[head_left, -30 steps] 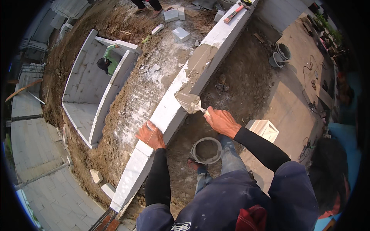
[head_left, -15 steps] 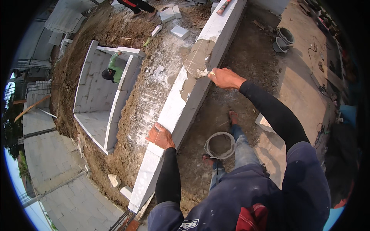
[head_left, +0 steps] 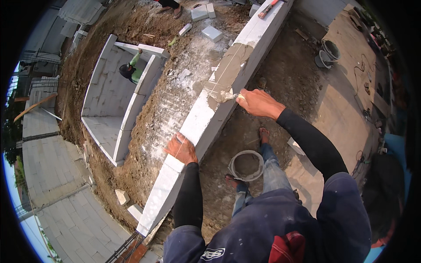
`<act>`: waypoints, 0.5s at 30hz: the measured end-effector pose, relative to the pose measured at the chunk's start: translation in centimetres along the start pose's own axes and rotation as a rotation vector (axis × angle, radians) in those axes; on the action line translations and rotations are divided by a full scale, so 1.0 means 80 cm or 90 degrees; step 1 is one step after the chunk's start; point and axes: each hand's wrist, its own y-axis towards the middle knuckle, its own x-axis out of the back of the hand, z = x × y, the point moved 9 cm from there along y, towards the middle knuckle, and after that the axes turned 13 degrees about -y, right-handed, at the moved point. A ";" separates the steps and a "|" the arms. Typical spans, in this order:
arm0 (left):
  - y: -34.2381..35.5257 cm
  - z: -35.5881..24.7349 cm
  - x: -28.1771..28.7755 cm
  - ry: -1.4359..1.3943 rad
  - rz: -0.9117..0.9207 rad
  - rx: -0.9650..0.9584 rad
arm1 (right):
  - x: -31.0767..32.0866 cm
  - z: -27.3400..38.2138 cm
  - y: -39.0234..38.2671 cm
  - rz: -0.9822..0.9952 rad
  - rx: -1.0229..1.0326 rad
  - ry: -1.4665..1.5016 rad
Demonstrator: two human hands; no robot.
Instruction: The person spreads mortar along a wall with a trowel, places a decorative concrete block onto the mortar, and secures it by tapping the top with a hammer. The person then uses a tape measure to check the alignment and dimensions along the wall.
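Trowel (head_left: pixel 225 95) has slid nearer the left hand (head_left: pixel 181 148), grip unclear — handle (head_left: pixel 240 96) mostly hidden, clenched in the right hand (head_left: pixel 262 104).

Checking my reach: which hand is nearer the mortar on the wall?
Right. The right hand, gripping the trowel, is beside the mortar; the left hand is on the wall, farther off.

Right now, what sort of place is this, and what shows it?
Probably an outdoor building site: mortar on a pale block wall, a trowel in the right hand, loose blocks nearby.

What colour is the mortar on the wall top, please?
The mortar is greyish brown, clearest in the head view.
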 end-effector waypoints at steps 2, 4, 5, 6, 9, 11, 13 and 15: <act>-0.002 0.003 -0.003 -0.008 0.027 0.036 | 0.014 -0.012 0.011 -0.072 -0.039 -0.093; -0.001 -0.001 -0.005 -0.013 0.029 0.040 | -0.001 -0.007 0.031 -0.049 -0.037 -0.106; 0.000 -0.005 -0.004 -0.013 0.019 0.029 | -0.009 -0.003 0.041 -0.037 -0.036 -0.114; -0.002 -0.005 -0.003 -0.010 0.011 0.019 | -0.015 0.012 0.049 -0.010 -0.027 -0.071; -0.001 -0.004 -0.001 -0.019 0.014 0.032 | -0.037 0.053 0.057 0.057 0.010 -0.045; -0.002 0.001 0.000 -0.021 0.025 0.041 | -0.052 0.071 0.026 0.107 0.056 -0.048; -0.001 0.001 0.000 -0.025 0.019 0.035 | -0.052 0.065 -0.011 0.033 0.142 -0.105; -0.001 0.007 0.002 -0.019 -0.001 0.020 | -0.031 0.031 -0.022 -0.052 0.113 -0.178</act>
